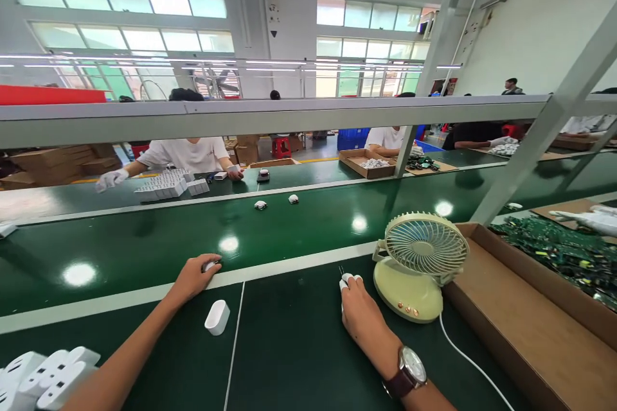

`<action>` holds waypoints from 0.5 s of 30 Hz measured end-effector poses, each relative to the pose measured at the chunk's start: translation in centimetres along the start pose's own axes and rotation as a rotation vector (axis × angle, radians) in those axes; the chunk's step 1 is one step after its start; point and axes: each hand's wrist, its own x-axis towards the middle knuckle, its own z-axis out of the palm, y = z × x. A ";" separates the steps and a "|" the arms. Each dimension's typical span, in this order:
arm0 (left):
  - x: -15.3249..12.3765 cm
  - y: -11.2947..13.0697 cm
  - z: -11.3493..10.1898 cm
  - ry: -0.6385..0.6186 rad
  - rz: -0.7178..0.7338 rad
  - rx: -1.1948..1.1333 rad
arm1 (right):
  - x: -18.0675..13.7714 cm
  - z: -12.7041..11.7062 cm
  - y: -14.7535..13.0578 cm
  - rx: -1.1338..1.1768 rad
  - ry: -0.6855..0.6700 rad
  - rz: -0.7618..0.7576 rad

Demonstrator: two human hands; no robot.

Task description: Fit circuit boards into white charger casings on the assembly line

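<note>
My left hand [196, 277] reaches over the near edge of the green conveyor belt [299, 231]. Its fingers are closed on a small whitish part [210, 265], mostly hidden by them. Over the dark green bench top, my right hand [362, 311] wears white finger covers. Two thin metal tips [342, 271] poke out past its closed fingers, like the points of tweezers; the rest is hidden in the grip. A white oval plastic casing [217, 318] lies on the bench between my hands, nearer the left one.
A yellow-green desk fan [419, 263] stands beside my right hand, against a cardboard tray [520, 334]. Green circuit boards [569, 250] are piled further right. White casings [48, 376] sit at lower left. Small parts [294, 199] lie on the belt. Co-workers [186, 154] sit opposite, behind a metal rail [270, 117].
</note>
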 end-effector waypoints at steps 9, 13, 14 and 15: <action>-4.4 7.0 -0.6 -0.123 0.367 -0.093 | 0.4 -0.9 0.0 0.080 0.184 -0.090; -10.3 11.9 2.8 -0.347 0.689 -0.116 | 0.5 -1.4 -0.9 0.243 0.283 -0.268; -11.4 12.4 3.6 -0.374 0.729 -0.100 | 0.5 -1.5 -1.1 0.308 0.315 -0.313; -12.1 12.6 4.3 -0.383 0.753 -0.088 | 0.4 -1.6 -1.3 0.367 0.340 -0.350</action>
